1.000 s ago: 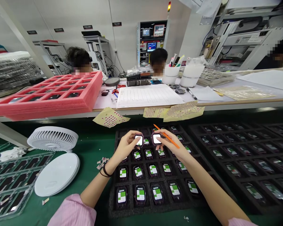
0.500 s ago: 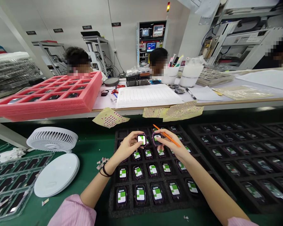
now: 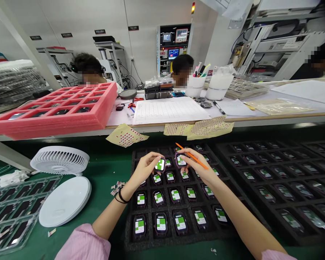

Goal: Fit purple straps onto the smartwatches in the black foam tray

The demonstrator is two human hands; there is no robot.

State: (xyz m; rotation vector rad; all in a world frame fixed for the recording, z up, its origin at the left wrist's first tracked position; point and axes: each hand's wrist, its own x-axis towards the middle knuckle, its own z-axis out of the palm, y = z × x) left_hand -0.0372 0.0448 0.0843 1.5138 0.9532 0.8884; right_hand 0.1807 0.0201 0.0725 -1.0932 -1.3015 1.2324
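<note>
My left hand (image 3: 148,165) grips a smartwatch (image 3: 160,164) with a lit green-and-white screen, held above the far left part of a black foam tray (image 3: 148,240). In my right hand (image 3: 193,159) is a second smartwatch (image 3: 181,160), also lit green and white, partly covered by the thumb. An orange pen-like stick (image 3: 195,158) lies across the same hand, its pointed end toward the far left. Several more smartwatches (image 3: 161,223) with lit screens sit in the tray's compartments beneath both hands.
Right of the tray stands another black foam tray (image 3: 280,220) of watches. A white fan (image 3: 65,200) is at left, beside a clear plastic tray (image 3: 18,213). Across the back runs a shelf with a pink foam tray (image 3: 97,115) and paper sheet (image 3: 168,110). Co-workers sit beyond.
The smartwatch in my left hand has shifted slightly left and down and tilted. My right thumb has moved a little on its watch, showing more of the screen.
</note>
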